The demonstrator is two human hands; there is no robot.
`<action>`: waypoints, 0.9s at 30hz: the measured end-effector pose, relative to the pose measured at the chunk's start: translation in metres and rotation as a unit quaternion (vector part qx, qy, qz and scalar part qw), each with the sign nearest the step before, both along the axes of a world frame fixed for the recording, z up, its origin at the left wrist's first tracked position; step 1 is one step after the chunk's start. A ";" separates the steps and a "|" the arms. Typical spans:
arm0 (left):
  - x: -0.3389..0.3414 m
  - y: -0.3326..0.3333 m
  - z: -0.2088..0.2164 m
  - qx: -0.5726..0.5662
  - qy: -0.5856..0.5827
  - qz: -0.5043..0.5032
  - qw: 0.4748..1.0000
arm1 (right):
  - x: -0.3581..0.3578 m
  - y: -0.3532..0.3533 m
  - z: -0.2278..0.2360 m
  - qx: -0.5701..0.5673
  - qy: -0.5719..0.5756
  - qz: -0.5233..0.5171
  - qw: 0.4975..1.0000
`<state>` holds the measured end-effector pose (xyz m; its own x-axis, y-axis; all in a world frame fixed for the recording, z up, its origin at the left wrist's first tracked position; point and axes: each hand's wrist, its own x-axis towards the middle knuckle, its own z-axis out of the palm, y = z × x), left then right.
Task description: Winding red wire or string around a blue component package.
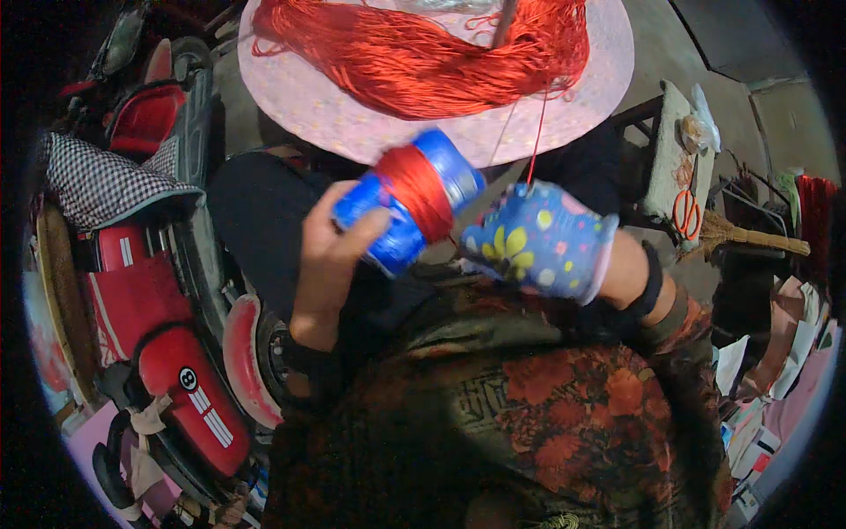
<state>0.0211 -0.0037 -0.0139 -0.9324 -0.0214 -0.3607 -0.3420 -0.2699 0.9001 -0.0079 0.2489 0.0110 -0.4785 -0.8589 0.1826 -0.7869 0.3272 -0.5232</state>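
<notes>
My bare left hand point(328, 251) is wrapped round a blue cylindrical spool point(454, 169), held tilted above my lap. A band of red cord point(421, 196) is wound about the spool's middle. My right hand point(548, 240) wears a blue glove patterned with flowers and dots, and is closed to the right of the spool. From the glove a taut red strand point(537, 141) runs up to a large skein of red cord point(397, 66). That skein lies spread over a round pink surface point(304, 104) in front of me. The gloved fingertips are partly hidden and slightly blurred.
A rod point(505, 25) rises through the skein. On the left stands a red-and-black wheeled vehicle point(189, 397) with a checked cloth point(115, 181) over it. Orange-handled scissors point(686, 214) and a straw broom point(749, 235) are at the right, above piled papers point(775, 353).
</notes>
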 end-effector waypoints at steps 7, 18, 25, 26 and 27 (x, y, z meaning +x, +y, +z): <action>0.000 -0.003 0.011 -0.031 -0.025 -0.384 0.922 | -0.064 0.017 -0.026 -0.075 -0.255 -0.116 0.957; -0.002 -0.001 -0.004 -0.115 0.002 -0.121 0.986 | -0.009 0.004 -0.015 0.043 -0.013 0.007 0.999; -0.001 -0.002 0.010 0.099 -0.080 -0.355 0.926 | -0.052 0.007 -0.021 -0.044 -0.340 -0.035 0.939; 0.002 -0.008 0.012 0.171 -0.053 -0.360 0.915 | -0.055 0.013 -0.036 -0.120 -0.340 -0.054 0.931; 0.010 -0.013 0.015 0.170 -0.052 -0.357 0.917 | -0.055 0.019 -0.050 -0.199 -0.340 -0.069 0.917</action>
<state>0.0309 -0.0170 0.0008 -0.6247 0.7121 -0.3205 -0.6199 -0.2027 0.7580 -0.0626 0.2676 -0.0389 -0.6969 -0.7119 0.0869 -0.1998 0.0763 -0.9769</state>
